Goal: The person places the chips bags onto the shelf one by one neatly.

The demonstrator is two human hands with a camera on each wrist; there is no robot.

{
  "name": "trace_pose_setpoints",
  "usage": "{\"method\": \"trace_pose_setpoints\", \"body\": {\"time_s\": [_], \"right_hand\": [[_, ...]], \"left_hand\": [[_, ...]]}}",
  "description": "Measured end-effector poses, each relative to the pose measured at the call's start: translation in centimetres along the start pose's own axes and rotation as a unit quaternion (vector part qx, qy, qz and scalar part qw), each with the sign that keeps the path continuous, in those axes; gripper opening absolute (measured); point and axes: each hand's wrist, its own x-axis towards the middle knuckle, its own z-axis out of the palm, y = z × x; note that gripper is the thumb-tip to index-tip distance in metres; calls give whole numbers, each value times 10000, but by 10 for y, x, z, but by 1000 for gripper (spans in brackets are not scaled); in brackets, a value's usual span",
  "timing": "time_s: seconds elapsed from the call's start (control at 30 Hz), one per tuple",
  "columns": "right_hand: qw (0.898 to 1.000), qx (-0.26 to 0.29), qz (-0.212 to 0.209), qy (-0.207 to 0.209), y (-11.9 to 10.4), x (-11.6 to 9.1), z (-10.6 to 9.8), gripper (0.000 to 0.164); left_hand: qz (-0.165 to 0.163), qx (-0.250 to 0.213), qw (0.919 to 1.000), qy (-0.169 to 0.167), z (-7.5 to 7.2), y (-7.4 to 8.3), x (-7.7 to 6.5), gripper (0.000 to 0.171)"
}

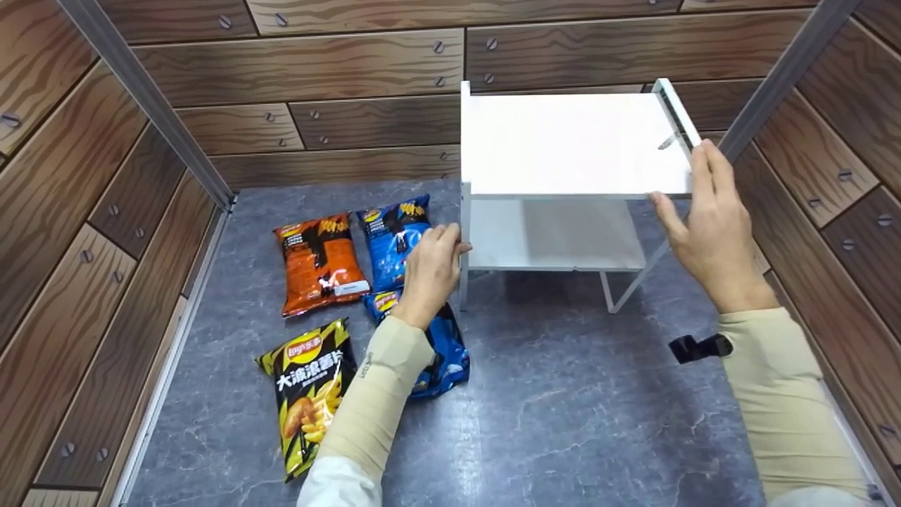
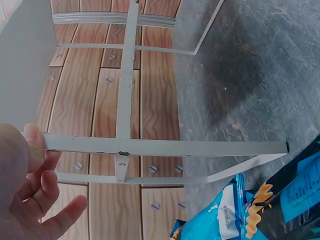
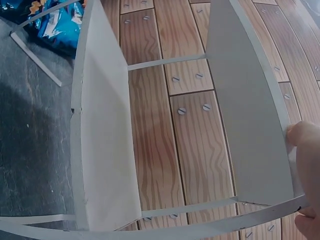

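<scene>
A white two-tier shelf rack with slim metal legs stands to the right of the chip bags. My left hand pinches its left front post, thumb and forefinger on the metal in the left wrist view. At the upper right corner, my right hand holds the side rail, its thumb at the top tier's front edge. The lower tier shows in the right wrist view. Behind the left hand lies a blue chip bag. A second blue chip bag is partly covered by the left forearm.
An orange chip bag and a black-and-yellow chip bag lie on the grey marbled floor at the left. Wood-patterned walls close in the back and both sides. A small black object sits by the right sleeve.
</scene>
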Motion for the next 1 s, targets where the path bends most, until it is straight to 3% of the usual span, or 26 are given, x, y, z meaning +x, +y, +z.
{"method": "trace_pose_setpoints", "body": {"time_s": [0.17,0.43,0.77,0.9,1.0], "right_hand": [[9999,-13,-93,86,3,0,1,79],[9987,-470,-184,-96,8,-4,7,78],[9988,-475,-99,-70,6,-2,4,79],[9991,-419,-41,-48,5,-4,6,78],[9993,-371,-26,-38,5,-5,8,78]], "left_hand": [[-16,-92,9999,128,1,1,0,23],[-40,-158,9994,296,7,3,-6,23],[-108,-243,9988,401,9,5,-7,20],[-209,-739,9969,174,6,1,-9,19],[-413,-1358,9898,-96,0,-4,-11,19]]}}
